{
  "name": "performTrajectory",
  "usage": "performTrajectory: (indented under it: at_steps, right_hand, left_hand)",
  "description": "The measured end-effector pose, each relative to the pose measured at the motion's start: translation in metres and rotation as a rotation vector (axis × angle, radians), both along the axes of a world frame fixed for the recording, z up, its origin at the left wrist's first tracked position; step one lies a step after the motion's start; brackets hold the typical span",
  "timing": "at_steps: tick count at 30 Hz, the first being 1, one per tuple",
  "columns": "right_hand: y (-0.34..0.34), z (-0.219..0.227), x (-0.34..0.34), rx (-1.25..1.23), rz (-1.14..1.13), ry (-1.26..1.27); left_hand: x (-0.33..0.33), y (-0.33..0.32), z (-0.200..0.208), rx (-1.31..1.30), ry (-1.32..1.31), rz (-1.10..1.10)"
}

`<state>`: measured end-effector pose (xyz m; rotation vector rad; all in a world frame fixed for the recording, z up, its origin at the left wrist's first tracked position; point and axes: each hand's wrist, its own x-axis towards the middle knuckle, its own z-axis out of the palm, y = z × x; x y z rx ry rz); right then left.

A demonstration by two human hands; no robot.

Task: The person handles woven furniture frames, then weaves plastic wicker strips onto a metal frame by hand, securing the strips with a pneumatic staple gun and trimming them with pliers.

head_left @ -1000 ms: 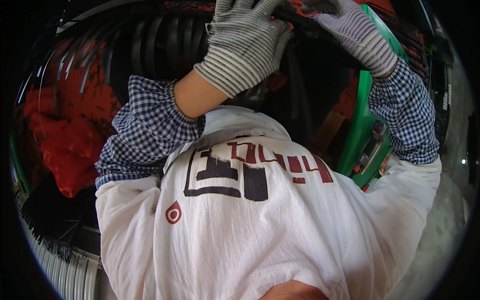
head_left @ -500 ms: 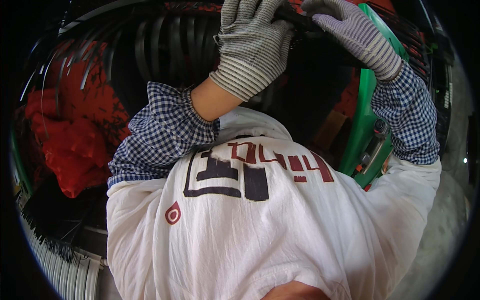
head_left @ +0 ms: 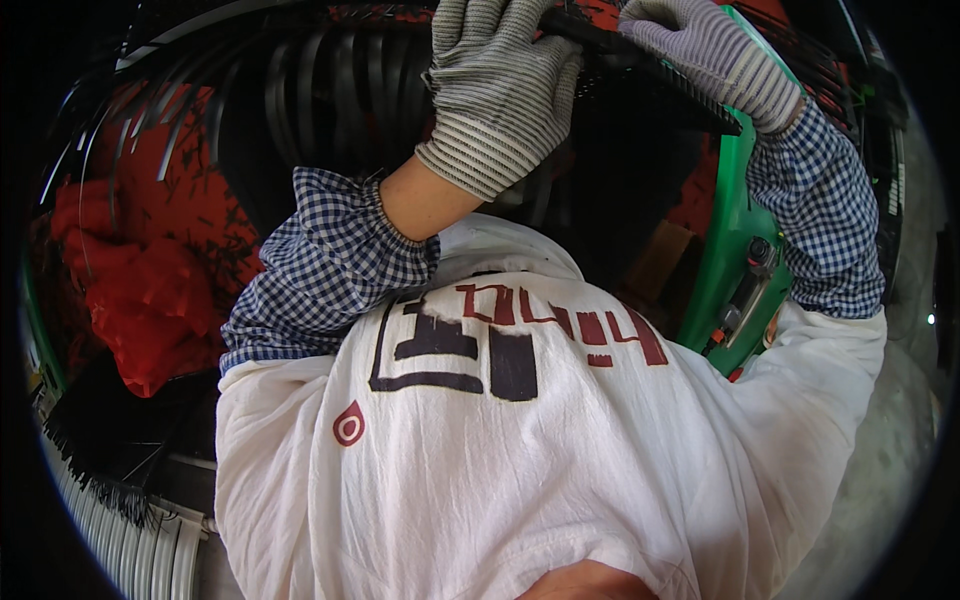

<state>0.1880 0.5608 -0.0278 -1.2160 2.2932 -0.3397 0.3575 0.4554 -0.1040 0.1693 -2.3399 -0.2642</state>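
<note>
Both my hands wear striped knit gloves and are at the top of the view. My left hand [head_left: 497,95] is back side up, its fingertips reaching the upper edge, over one end of a dark bristled strip [head_left: 590,40]. Its thumb lies along the strip, and the fingers' undersides are hidden. On the right, my right hand [head_left: 715,60] is curled with its fingers on the strip. A row of fine teeth or bristles runs from beneath it down toward a green frame [head_left: 737,180]. The strip's far side is hidden by my gloves.
Curved black strips [head_left: 345,95] hang behind my left forearm. Red cloth [head_left: 150,320] lies at left, with dark scraps on the red surface [head_left: 160,215] above it. Pale ribbed slats [head_left: 140,550] are at lower left. A small device [head_left: 762,255] sits on the green frame.
My right hand has shifted slightly down, its fingers now more curled onto the strip. More of the strip's toothed edge shows below it. My left hand has moved slightly left.
</note>
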Motion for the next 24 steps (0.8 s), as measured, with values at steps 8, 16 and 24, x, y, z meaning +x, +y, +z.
performTrajectory:
  at_steps: [8,16,24]
  right_hand:
    - [-0.007,0.007,-0.012,0.001,0.173,0.022]
    - [-0.009,0.012,-0.022,0.158,0.187,-0.006]
    - [-0.004,0.005,-0.028,0.072,0.25,-0.105]
  left_hand:
    - [-0.002,0.0,0.009,-0.018,0.081,0.019]
    - [0.0,0.0,0.009,-0.041,0.046,0.047]
    - [0.002,0.002,0.011,-0.028,0.052,0.042]
